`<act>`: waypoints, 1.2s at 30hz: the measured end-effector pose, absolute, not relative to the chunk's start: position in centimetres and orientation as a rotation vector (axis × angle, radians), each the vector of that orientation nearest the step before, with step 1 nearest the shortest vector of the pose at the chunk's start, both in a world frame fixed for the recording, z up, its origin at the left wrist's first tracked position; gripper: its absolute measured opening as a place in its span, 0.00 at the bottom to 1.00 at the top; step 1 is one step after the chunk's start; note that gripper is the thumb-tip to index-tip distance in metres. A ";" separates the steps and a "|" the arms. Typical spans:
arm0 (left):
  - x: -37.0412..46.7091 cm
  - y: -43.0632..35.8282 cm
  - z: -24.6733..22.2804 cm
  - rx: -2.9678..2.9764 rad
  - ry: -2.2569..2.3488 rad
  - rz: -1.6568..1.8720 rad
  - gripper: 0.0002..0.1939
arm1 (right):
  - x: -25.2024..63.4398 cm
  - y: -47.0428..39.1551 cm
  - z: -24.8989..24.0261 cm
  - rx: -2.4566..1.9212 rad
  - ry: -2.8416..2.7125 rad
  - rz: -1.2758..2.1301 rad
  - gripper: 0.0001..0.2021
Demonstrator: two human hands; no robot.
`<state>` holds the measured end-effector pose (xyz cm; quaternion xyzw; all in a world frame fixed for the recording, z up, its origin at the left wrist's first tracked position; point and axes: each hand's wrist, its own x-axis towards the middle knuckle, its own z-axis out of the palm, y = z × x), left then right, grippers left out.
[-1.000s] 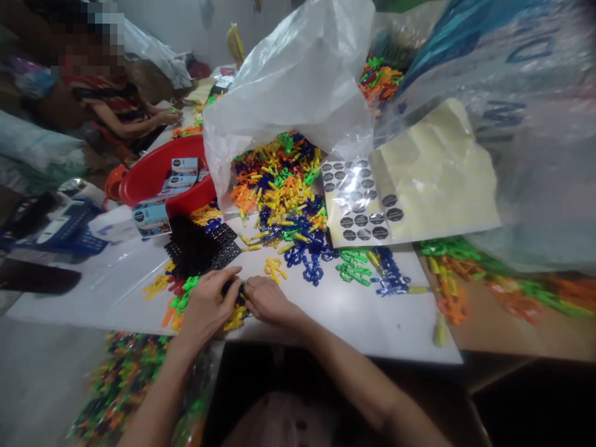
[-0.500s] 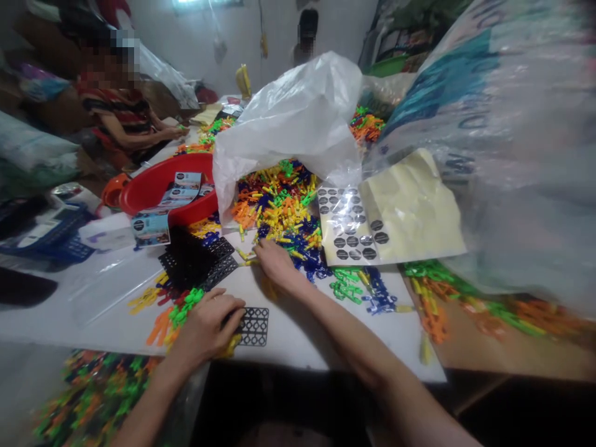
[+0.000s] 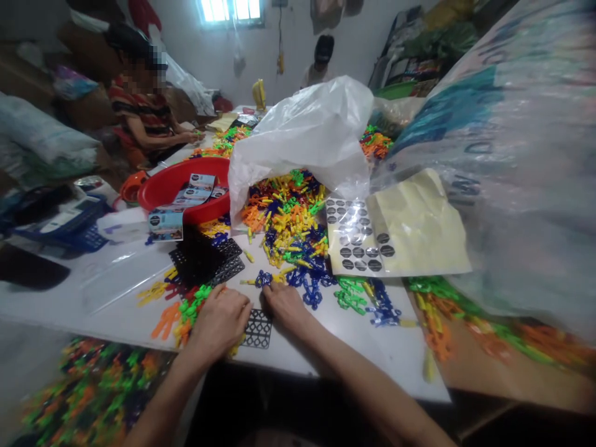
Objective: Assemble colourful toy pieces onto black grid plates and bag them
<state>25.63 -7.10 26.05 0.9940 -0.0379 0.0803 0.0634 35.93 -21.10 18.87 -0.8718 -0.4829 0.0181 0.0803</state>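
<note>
My right hand (image 3: 287,305) is closed at the front edge of the pile, its fingertips pinching a small blue plastic piece (image 3: 263,279). To its left my left hand (image 3: 224,315) rests with fingers curled together; whatever they hold is hidden. Small green plastic pieces (image 3: 193,302) and orange plastic pieces (image 3: 166,319) lie against the left hand's outer side. Between the two hands is a black grid plate (image 3: 257,329), flat on the table and partly covered by the left hand. Beyond the hands, mixed coloured pieces (image 3: 293,217) spill out of a white plastic bag (image 3: 307,133).
Black grid plates (image 3: 205,257) lie stacked beyond my left hand. A red basin (image 3: 186,164) holds printed cards. Right of the pile lies a sticker sheet (image 3: 351,236). A large filled sack (image 3: 526,155) bulks on the right. Two people sit farther back, one a co-worker (image 3: 144,118) at left.
My right hand has drawn back from the pile toward me, bringing blue and yellow pieces nearer the grid plate. My left hand stays beside the plate. The camera view has tilted up slightly.
</note>
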 end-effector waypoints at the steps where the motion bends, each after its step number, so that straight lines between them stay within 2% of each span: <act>1: 25.7 -7.1 26.0 3.004 -0.105 0.209 0.15 | 35.8 -20.8 19.2 -2.667 -1.355 0.094 0.10; 7: 25.7 -6.6 25.3 2.946 -0.102 0.267 0.12 | 34.7 -21.1 19.5 -2.793 -1.018 0.309 0.15; 10: 25.8 -6.2 25.1 2.918 -0.107 0.297 0.11 | 35.2 -21.9 19.3 -2.712 -0.897 0.400 0.14; 13: 26.1 -6.1 25.2 2.901 -0.108 0.313 0.11 | 36.0 -22.0 19.8 -2.368 -0.758 0.466 0.09; 17: 26.1 -6.1 25.3 2.893 -0.107 0.298 0.11 | 35.1 -21.4 20.2 -1.643 -0.499 0.577 0.24; 18: 26.1 -6.2 25.3 2.894 -0.095 0.299 0.11 | 34.6 -21.3 20.0 -1.527 -0.456 0.611 0.24; 21: 26.1 -6.2 25.3 2.892 -0.066 0.313 0.11 | 33.3 -21.0 19.1 -1.381 -0.345 0.758 0.14; 24: 26.0 -6.2 25.3 2.886 -0.074 0.301 0.11 | 33.0 -20.4 18.3 -1.363 -0.341 0.728 0.12; 28: 26.0 -6.3 25.3 2.889 -0.033 0.304 0.13 | 33.2 -19.3 17.4 -1.560 -0.432 0.625 0.05; 33: 26.0 -6.6 25.6 2.915 0.009 0.266 0.26 | 33.2 -18.2 15.9 -1.799 -0.591 0.466 0.03; 36: 25.9 -6.7 25.7 2.944 0.061 0.307 0.28 | 33.2 -18.2 15.6 -1.882 -0.739 0.411 0.02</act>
